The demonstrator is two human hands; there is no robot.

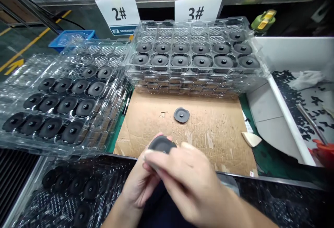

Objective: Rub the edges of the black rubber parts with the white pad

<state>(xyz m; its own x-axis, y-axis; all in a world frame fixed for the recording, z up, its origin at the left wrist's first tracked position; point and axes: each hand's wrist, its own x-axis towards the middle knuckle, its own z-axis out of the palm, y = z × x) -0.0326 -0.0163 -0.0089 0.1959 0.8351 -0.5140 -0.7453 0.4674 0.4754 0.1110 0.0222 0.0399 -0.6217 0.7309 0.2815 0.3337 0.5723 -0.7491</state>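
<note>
Both of my hands meet at the near edge of the cardboard sheet [216, 130] around one black round rubber disc [162, 144]. My left hand [141, 182] cups it from below and the left. My right hand [190, 182] lies over it from the right, fingers curled onto its rim. A second black disc [181, 114] lies loose on the cardboard just beyond my hands. A clear plastic tray [62, 97] with several black discs sits at the left. A stack of clear trays [194, 56], its top one holding discs, stands behind the cardboard.
Paper signs marked 2# [118, 14] and 3# [198, 10] stand at the back. A white bin [284, 113] with black scraps is at the right, a blue basket [71, 37] at the far left. Another tray of discs [73, 193] sits low at the near left.
</note>
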